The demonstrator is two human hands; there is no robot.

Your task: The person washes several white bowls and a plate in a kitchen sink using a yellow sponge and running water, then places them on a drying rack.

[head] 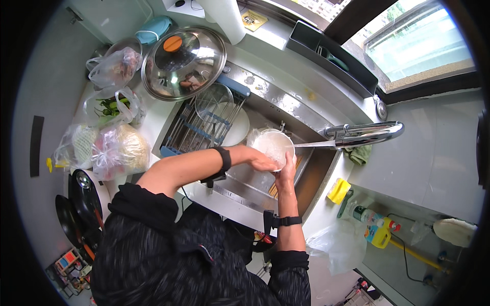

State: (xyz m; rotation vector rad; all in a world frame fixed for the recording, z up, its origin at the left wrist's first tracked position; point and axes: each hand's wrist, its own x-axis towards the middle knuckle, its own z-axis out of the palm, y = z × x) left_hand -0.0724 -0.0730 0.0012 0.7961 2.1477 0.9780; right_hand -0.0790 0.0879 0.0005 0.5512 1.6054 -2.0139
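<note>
Over the metal sink (249, 187), a white bowl (273, 143) is tilted under water running from the chrome faucet (367, 134). My right hand (286, 168) grips the bowl's near right rim, thumb up along its side. At the bowl's lower left edge lies my left hand (264, 160), palm down, its fingertips at the rim; whether it grips is hard to tell. Behind the hands, a white plate (239, 128) and a wire strainer (213, 100) rest by the drying rack (183, 130). Chopsticks (273, 189) lie on the sink floor beneath my right hand.
A large glass lid (183, 63) with an orange knob stands behind the rack. Plastic bags of food (118, 149) crowd the left counter. On the right are a yellow sponge (338, 191), a green cloth (358, 154), a water bottle (363, 214) and a yellow bottle (379, 235).
</note>
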